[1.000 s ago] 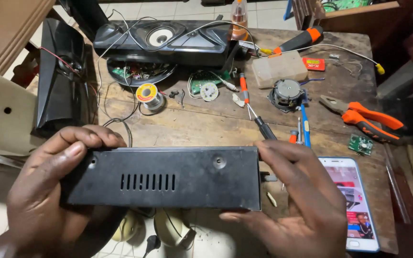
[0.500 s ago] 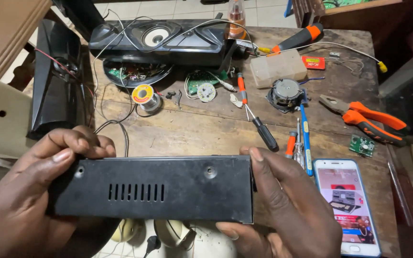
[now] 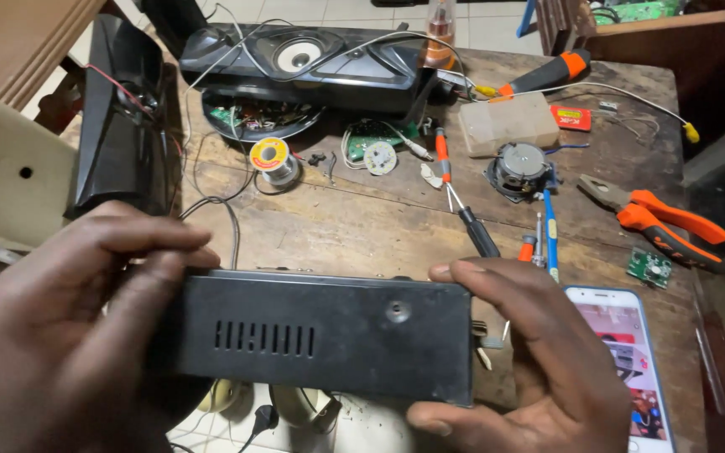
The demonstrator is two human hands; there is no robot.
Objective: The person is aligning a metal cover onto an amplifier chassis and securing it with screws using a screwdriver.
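- The black metal box [image 3: 320,335] sits clamped between both hands, over the near edge of the bench [image 3: 362,226]
- Left hand [image 3: 69,335] wraps one end, right hand [image 3: 539,361] the other
- Looks stiff, smooth-sided, likely fairly heavy; the ends seem the surest hold

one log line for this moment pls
left hand: grips left end of black vented metal box | right hand: grips right end | box: above wooden table edge | white smartphone: lit
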